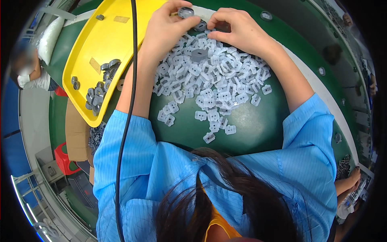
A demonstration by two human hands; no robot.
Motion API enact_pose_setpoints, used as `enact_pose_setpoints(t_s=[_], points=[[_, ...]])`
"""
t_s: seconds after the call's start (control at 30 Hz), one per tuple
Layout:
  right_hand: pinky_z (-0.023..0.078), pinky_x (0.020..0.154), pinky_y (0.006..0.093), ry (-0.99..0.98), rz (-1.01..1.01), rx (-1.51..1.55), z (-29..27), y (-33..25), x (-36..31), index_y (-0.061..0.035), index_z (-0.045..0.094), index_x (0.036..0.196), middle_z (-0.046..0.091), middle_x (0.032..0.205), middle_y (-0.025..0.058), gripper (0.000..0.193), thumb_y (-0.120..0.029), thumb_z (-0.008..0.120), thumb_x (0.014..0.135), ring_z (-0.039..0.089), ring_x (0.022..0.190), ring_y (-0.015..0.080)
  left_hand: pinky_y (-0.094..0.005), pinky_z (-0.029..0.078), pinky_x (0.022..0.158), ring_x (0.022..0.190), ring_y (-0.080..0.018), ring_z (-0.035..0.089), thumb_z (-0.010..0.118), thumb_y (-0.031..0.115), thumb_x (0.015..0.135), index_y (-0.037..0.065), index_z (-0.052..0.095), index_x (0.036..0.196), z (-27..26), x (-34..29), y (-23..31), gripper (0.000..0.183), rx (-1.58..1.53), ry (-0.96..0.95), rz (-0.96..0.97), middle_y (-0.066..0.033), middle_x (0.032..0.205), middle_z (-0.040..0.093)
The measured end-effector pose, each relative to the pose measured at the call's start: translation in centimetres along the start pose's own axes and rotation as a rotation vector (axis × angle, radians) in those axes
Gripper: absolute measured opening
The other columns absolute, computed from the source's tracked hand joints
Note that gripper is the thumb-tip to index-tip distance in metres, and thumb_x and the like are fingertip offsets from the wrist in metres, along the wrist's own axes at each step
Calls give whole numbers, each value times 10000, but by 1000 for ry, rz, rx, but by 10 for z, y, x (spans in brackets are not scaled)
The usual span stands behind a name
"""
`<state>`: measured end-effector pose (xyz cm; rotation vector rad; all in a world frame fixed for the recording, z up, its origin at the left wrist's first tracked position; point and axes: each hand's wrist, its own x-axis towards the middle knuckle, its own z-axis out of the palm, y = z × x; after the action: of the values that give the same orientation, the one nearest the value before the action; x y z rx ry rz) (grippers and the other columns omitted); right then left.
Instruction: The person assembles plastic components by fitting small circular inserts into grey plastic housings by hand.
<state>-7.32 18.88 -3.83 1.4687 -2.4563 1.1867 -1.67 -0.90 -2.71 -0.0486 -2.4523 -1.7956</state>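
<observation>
My left hand point(163, 30) is closed, pinching a small round grey part point(186, 12) with a clear, shiny top between thumb and fingers. My right hand point(242, 32) has its fingers curled, with the fingertips at the edge of a dark grey round part point(200, 26). That part sits between the left thumb and the right fingertips. Just below both hands spreads a heap of small translucent white plastic pieces point(217, 74), each with two dark holes. On top of the heap lies a flat grey disc point(199, 55) with a slot.
A yellow tray point(117, 36) at the left holds several grey round parts point(96, 97). A black cable point(131, 80) hangs across the view over my left arm. A cardboard box point(76, 135) stands beneath the tray. A pale strip point(318, 86) crosses the green table. Other people are at the sides.
</observation>
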Motion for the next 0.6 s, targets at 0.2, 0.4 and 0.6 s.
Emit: enact_pose_setpoints(t_s=[0.2,0.4,0.6], points=[[469,648,327,-80,37,-91,-11,-11,2,0,578,856,577,787,89,144,-74,680,786,584,704,207,-252,482,663,696,-106,549,747,155,748,32,609,1084,9,-10,3,383,527,-14,218,-57,857,638],[456,631,298,-28,176,-151,-18,-13,-1,-1,585,813,560,738,75,228,-174,720,752,571,697,173,-276,491,682,719,-146,581,751,166,729,42,627,1111,10,-6,-7,421,590,45,253,-76,866,652],[458,612,293,-28,229,-246,-16,-16,0,-2,597,840,559,702,84,215,-157,718,755,560,677,170,-250,505,764,864,-178,628,655,130,831,-8,589,1173,2,-5,6,374,327,22,68,-124,1005,647]])
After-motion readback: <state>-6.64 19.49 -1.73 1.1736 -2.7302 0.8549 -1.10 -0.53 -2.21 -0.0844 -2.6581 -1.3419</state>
